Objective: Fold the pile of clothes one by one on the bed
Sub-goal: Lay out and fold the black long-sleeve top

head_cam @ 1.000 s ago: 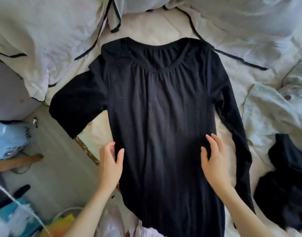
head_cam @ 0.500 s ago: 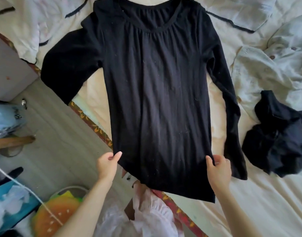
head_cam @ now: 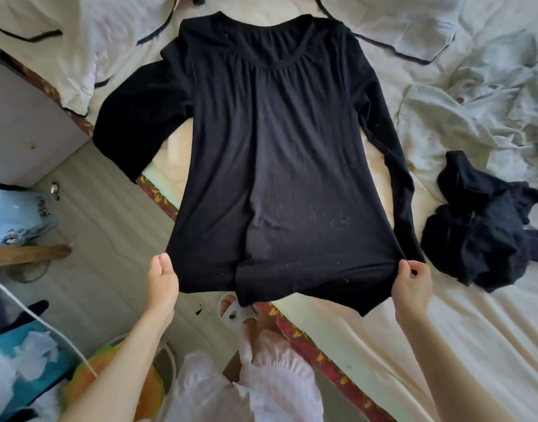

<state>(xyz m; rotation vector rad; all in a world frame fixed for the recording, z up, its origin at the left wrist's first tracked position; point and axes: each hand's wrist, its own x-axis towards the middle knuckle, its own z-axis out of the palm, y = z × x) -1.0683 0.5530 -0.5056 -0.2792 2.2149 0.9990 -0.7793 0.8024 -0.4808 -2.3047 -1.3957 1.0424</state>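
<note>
Gripping the hem corners of the black long-sleeved knit top (head_cam: 270, 153), the left hand (head_cam: 162, 280) and right hand (head_cam: 412, 283) pinch it at lower centre. It lies spread on the cream-sheeted bed (head_cam: 474, 330); a crumpled black garment (head_cam: 481, 226) sits at right.

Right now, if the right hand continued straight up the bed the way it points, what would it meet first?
Likely the black top's right sleeve, lying just beyond the right hand; depth is unclear.

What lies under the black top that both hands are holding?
The black top lies on the cream sheet of the bed; its hem, held by the left hand and right hand, hangs past the bed's edge over the floor. Anything beneath its middle is covered.
</note>
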